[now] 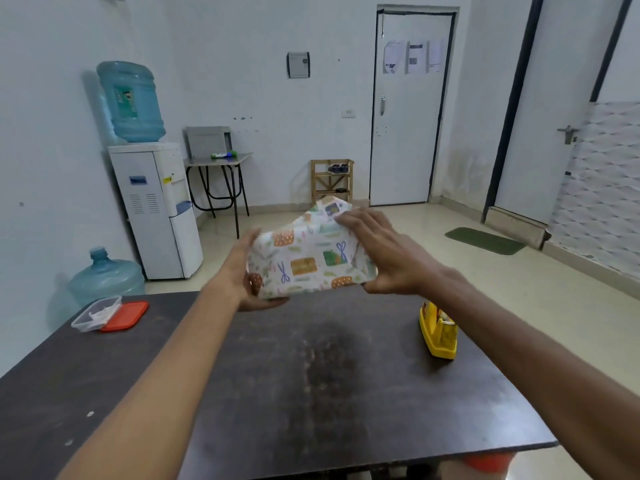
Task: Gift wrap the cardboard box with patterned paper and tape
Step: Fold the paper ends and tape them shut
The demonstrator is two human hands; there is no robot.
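Note:
The box (308, 261) is covered in white paper printed with orange, green and purple gift shapes. It is held up over the far edge of the dark table (311, 375). My left hand (242, 278) grips its left end, thumb underneath. My right hand (384, 251) holds the right end, with fingers laid over the top and thumb below. A loose flap of the paper (330, 207) stands up at the back right, under my right fingertips. A yellow tape dispenser (438, 332) sits on the table to the right.
A clear plastic container (95, 311) and its red lid (126, 315) lie at the table's far left corner. Beyond the table are a water dispenser (156, 202), a spare water bottle (104, 278) on the floor, a small side table (218, 161) and a wooden rack (330, 180).

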